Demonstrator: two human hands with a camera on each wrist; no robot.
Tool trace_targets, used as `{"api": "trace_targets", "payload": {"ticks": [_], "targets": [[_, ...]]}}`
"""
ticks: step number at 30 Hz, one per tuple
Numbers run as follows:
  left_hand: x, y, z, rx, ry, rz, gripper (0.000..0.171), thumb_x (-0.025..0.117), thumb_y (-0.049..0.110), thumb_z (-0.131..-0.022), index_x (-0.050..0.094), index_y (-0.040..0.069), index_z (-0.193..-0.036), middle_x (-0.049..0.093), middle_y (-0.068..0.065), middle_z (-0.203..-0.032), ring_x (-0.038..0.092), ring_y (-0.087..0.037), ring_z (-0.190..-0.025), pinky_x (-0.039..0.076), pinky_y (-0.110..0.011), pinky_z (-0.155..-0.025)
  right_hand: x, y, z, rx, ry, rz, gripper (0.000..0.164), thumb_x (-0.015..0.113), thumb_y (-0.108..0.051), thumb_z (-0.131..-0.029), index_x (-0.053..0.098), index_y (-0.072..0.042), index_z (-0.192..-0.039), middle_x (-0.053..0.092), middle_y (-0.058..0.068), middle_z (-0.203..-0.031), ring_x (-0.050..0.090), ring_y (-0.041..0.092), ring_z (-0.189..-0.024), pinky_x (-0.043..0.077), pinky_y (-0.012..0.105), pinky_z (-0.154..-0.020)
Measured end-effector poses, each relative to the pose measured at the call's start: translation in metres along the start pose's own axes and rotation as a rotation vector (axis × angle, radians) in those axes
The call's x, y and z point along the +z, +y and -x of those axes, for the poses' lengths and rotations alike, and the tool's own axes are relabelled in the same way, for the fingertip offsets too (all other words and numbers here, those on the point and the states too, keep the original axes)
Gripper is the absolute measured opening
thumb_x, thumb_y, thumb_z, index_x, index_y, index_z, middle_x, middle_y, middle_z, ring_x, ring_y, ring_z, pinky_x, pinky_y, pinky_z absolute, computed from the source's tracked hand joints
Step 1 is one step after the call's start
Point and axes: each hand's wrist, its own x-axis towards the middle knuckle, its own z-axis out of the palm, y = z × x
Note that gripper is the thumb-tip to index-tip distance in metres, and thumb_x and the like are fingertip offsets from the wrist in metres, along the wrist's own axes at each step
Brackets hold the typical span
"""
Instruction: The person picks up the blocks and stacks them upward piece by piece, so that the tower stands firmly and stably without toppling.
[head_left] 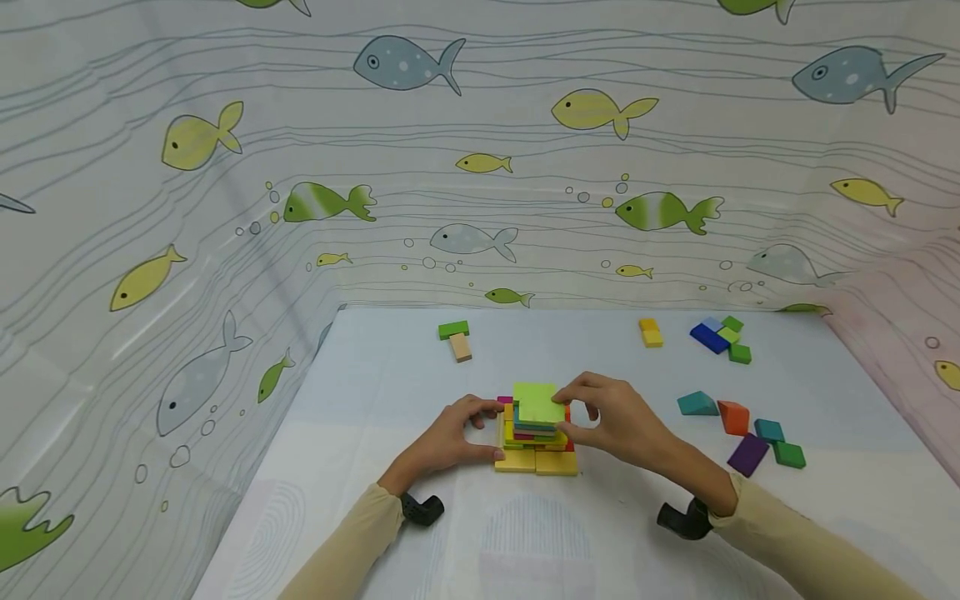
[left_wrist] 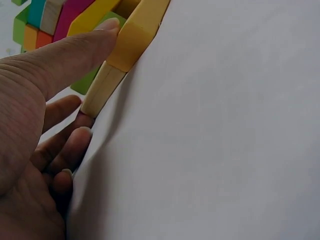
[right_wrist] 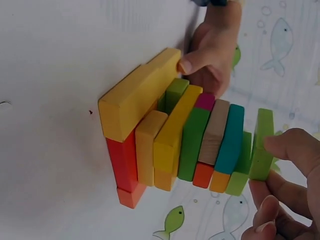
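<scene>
Head view — a coloured block stack [head_left: 534, 432]
Right hand [head_left: 618, 418] pinches the lime-green top layer [head_left: 536, 404] — left hand [head_left: 448, 433], thumb and fingers apart, touches the base [head_left: 517, 462].

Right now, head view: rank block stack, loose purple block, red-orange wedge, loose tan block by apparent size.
1. Block stack
2. Purple block and red-orange wedge: too alike to rank
3. Tan block, though it lies farther from the camera, so true size is unsure
</scene>
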Motion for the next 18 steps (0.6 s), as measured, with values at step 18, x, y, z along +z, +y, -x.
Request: {"api": "trace_targets", "payload": {"ticks": [18], "targets": [[-0.001, 0.001, 0.000, 0.022, 0.003, 0.011, 0.070, 0.086, 0.045, -0.083, 0.058, 0.024, -0.143, 0.057, 0.005, -0.126, 0.051, -0.015, -0.102, 0.043, -0.036, -0.091, 0.015, 0.005, -0.010, 0.111, -0.030, -0.108, 0.075, 0.091, -0.025, -0.080, 0.057, -0.020, -0.146, 0.061, 0.006, -0.135, 0.057, 0.019, -0.078, 0.050, 0.024, -0.055]]}}
